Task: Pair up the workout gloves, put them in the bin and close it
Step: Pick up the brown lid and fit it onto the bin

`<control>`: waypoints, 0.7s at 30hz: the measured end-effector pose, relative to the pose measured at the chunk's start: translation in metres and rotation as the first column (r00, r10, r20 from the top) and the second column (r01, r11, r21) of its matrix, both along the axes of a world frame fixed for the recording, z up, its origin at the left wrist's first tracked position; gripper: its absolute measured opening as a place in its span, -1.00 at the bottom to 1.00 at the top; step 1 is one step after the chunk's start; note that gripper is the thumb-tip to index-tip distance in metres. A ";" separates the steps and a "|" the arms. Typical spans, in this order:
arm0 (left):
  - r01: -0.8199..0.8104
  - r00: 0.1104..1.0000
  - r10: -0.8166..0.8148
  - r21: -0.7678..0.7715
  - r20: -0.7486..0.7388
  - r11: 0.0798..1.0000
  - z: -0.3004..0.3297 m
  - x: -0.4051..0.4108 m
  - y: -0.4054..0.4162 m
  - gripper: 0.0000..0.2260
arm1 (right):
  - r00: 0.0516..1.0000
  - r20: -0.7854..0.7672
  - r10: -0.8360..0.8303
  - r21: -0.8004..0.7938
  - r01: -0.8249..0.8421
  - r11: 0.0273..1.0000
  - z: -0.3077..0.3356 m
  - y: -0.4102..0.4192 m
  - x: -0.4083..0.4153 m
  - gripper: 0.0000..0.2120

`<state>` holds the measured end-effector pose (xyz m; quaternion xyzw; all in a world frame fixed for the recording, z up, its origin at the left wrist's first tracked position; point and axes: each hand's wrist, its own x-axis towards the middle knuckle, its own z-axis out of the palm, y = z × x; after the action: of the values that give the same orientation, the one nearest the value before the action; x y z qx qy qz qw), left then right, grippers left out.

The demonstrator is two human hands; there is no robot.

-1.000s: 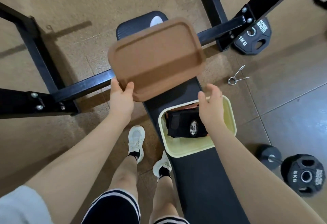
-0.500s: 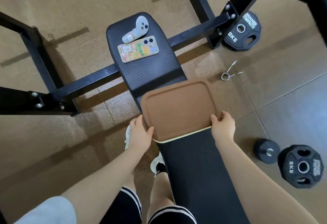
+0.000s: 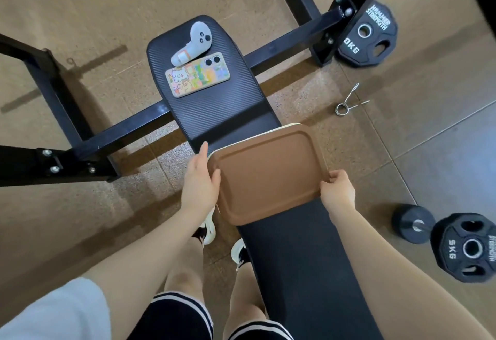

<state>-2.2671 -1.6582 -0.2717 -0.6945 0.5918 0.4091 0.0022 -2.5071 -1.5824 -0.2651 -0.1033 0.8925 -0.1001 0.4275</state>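
Seen from the head camera, a brown lid (image 3: 265, 173) covers the cream bin (image 3: 291, 125) on the bench (image 3: 308, 259), between both hands. The left hand (image 3: 200, 184) pinches its edge with the thumb on top, and the right hand (image 3: 338, 192) curls round a corner. No gloves show, presumably inside; whether the lid is fully seated cannot be told.

Head-worn view, steeply downward, apparently close.
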 end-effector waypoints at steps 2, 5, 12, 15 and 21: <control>0.137 0.988 -0.131 -0.070 0.077 0.988 -0.005 -0.004 -0.020 -0.60 | 0.977 -0.081 0.196 0.055 -0.192 0.980 0.000 -0.005 -0.002 -0.64; 0.302 0.950 -0.299 -0.028 0.092 0.953 -0.014 -0.013 -0.041 -0.66 | 0.818 -0.323 0.476 -0.018 -0.508 0.861 -0.003 -0.024 0.000 -0.52; 0.379 0.923 -0.380 -0.018 -0.055 0.925 -0.019 -0.030 -0.059 -0.72 | 0.472 -0.309 0.826 -0.097 -0.880 0.466 -0.021 -0.095 0.027 -0.67; 0.334 0.939 -0.334 -0.011 -0.083 0.942 -0.021 -0.028 -0.059 -0.72 | 0.480 -0.236 0.845 -0.094 -0.876 0.472 -0.027 -0.108 0.028 -0.73; 0.191 0.979 -0.190 0.003 -0.072 0.982 -0.027 -0.014 -0.042 -0.69 | 0.593 -0.185 0.783 -0.100 -0.804 0.586 -0.037 -0.107 0.025 -0.72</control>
<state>-2.2808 -1.6999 -0.2982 -0.6197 0.6531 0.4347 0.0236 -2.4816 -1.6897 -0.3017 -0.5338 0.7639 0.0309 0.3614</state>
